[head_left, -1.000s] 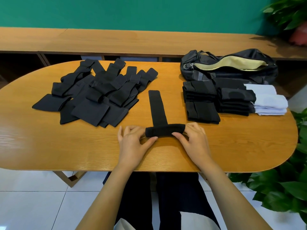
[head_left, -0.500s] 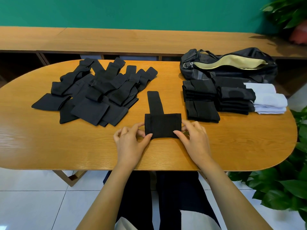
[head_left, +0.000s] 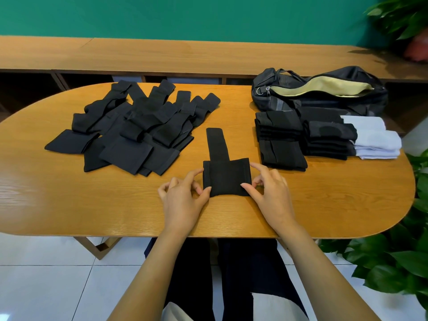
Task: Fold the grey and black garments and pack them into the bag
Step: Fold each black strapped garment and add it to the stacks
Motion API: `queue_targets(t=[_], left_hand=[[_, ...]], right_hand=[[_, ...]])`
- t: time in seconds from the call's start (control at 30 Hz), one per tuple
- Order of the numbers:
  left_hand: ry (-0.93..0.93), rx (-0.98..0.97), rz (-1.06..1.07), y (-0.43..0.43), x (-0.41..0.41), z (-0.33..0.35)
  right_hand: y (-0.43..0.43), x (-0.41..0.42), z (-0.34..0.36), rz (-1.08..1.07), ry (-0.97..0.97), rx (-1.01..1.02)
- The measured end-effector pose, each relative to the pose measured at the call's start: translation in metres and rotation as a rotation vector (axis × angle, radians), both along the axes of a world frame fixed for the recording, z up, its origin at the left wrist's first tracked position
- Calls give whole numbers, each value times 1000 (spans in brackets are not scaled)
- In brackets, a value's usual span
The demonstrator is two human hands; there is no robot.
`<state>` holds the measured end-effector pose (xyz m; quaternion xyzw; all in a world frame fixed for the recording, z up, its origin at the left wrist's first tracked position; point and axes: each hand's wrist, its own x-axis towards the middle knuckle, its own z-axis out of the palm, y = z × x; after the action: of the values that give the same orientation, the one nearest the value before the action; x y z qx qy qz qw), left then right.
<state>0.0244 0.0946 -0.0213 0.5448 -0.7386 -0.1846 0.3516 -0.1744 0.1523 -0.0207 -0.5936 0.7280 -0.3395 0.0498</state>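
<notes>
A black garment [head_left: 225, 174] lies near the front edge of the oval wooden table [head_left: 69, 205], its near end folded into a square and a narrow strip running away from me. My left hand [head_left: 183, 198] pinches the square's left edge. On the right edge, my right hand [head_left: 268, 191] pinches the fabric with thumb and fingers. A heap of unfolded black garments [head_left: 139, 130] covers the left of the table. Stacks of folded black garments [head_left: 301, 140] sit at the right, with folded pale grey ones [head_left: 375, 140] beside them. The black bag [head_left: 324, 91] lies behind them, unzipped, showing a yellowish lining.
A long wooden bench [head_left: 162, 56] runs behind the table along a green wall. Leafy plants stand at the right [head_left: 393, 258] and in the far right corner [head_left: 403, 17]. White floor tiles and my dark-trousered legs show below the table's edge.
The near end of the garment, a narrow roll one second ago, has been folded forward into a flat square. Both hands moved with it and now hold its side edges.
</notes>
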Motion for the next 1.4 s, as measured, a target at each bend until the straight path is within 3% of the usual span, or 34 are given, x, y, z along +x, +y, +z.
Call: queue_targets(t=[0.27,0.53,0.77,1.4], left_hand=[[-84,-62,-20,-2,1,-4],[-217,10,-249,-1,-1,3],[-206,-46,-223,-1,0,1],[-78,-40,-259,-1,1,0]], right_hand=[[-1,-1,-2,59,152,-48],[-3,0,-3,138,233,38],[-3,-1,-3,199,190,84],[2,0,-1,238,149,-127]])
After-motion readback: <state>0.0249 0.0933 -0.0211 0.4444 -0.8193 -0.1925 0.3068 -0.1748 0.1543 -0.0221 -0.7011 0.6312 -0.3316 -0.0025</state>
